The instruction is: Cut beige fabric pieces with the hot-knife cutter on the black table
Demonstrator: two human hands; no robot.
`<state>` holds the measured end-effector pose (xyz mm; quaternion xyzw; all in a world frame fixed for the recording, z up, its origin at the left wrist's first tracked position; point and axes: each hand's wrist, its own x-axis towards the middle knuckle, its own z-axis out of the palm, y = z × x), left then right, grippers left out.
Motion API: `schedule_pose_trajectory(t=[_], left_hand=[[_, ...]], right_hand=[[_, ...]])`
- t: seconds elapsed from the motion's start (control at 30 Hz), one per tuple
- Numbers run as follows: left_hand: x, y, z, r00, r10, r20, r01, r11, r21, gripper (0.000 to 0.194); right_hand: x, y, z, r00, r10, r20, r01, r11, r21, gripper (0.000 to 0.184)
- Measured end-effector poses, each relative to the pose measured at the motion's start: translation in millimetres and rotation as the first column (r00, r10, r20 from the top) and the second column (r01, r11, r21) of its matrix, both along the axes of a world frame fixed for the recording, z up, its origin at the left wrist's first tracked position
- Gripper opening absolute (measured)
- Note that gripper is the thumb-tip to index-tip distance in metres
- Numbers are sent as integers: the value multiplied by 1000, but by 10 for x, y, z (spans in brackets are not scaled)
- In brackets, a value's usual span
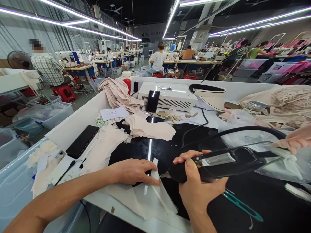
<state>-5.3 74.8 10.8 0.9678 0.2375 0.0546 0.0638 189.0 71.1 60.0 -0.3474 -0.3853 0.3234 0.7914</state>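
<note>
My left hand (136,173) lies over the folded edge of a thin, whitish cloth piece (138,197) at the near edge of the black work surface. Its thumb and index finger are apart, touching either side of a narrow pale strip (155,171). Wrapped around a black hand-held tool that looks like a small iron (225,161) is my right hand (201,184). The tool has a silvery plate on top and a black cord, and its nose points toward the cloth. Its underside is hidden. A teal plastic tool (243,205) lies to the right.
Another person's blurred hand (298,139) is at the right edge by a clear plastic bag (252,136). Stacked beige pieces (150,127), two phones (82,140) and a white vented box (167,94) lie around the surface. People sit at sewing tables beyond.
</note>
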Motion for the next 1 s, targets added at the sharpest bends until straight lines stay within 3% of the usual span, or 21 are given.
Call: schedule_pose_trajectory(t=[0.27, 0.63, 0.8, 0.93, 1.0], left_hand=[[22, -5, 38, 999, 12, -51, -12, 1000, 0, 54], [13, -5, -12, 1000, 1, 23, -1, 1000, 10, 53], [0, 9, -25, 1000, 14, 18, -13, 999, -48, 58], [-28, -12, -3, 997, 54, 59, -48, 993, -110, 70], [-3, -47, 18, 990, 91, 105, -78, 990, -119, 66]], right_hand=[[-23, 80, -14, 999, 17, 33, -18, 1000, 7, 43], [-43, 125, -58, 999, 15, 39, -16, 1000, 24, 42], [-45, 136, -63, 999, 24, 47, -26, 999, 39, 42], [73, 115, -21, 991, 8, 130, -14, 999, 44, 41], [162, 98, 18, 981, -17, 194, 11, 999, 32, 40]])
